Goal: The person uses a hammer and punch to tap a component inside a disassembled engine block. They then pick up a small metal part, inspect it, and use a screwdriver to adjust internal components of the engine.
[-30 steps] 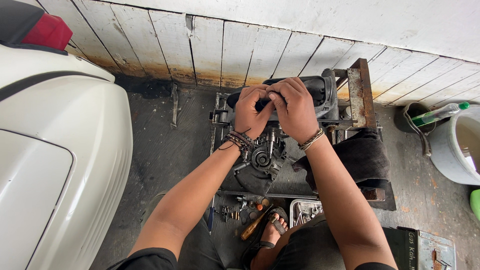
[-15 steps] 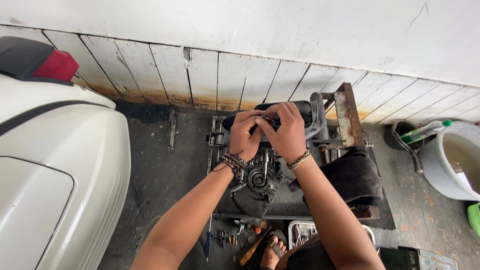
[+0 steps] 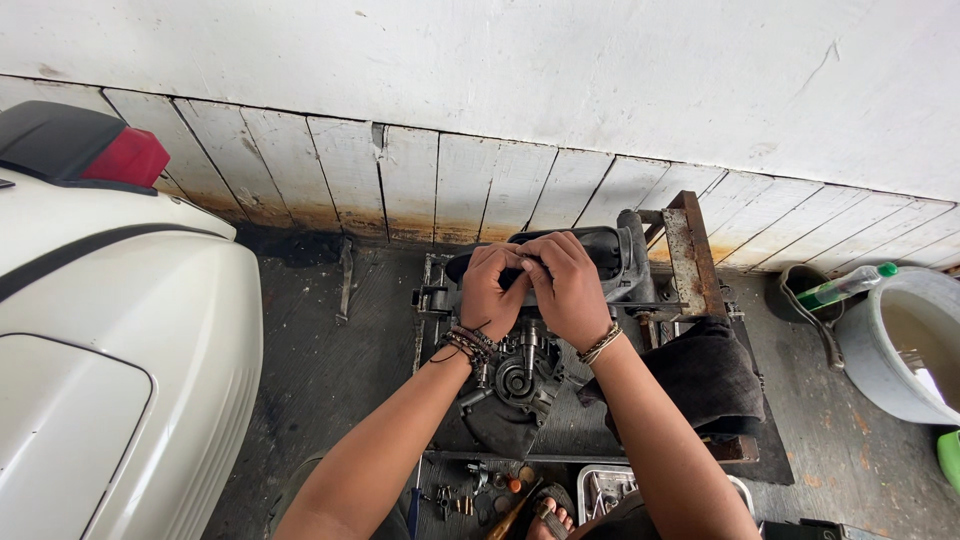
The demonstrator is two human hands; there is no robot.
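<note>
Both of your hands are together at the middle of the frame, on the top of a dark engine assembly (image 3: 520, 385) that sits on a metal stand (image 3: 690, 255) on the floor. Your left hand (image 3: 492, 290) is curled, its fingers pinched at the near edge of a black rounded cover (image 3: 600, 250) on top of the engine; a stack of beaded bracelets (image 3: 468, 345) rings that wrist. Your right hand (image 3: 570, 290) lies just beside it, touching it, fingers bent down over the same cover, with a thin bracelet (image 3: 600, 343) at the wrist. Both hands are closed on that cover's edge, though what the fingertips pinch there is too small to tell.

Below your hands, the engine's round geared parts show between your forearms, at the lower middle of the frame. A dark cloth (image 3: 705, 375) is draped over the right side of the stand, just right of your right forearm.

At the left of the frame stands the white body of a scooter (image 3: 110, 350) with a red tail light (image 3: 125, 158) in the upper left. A white wall with plank panelling (image 3: 430, 185) runs across the top. At the right edge is a grey bucket (image 3: 880, 370) with murky liquid, and a bottle with a green cap (image 3: 845, 285) lies beside it. At the bottom middle, small parts and tools (image 3: 470, 495) lie scattered on the floor near a metal tray (image 3: 605, 490), and a sandalled foot (image 3: 550, 515) shows between them.
</note>
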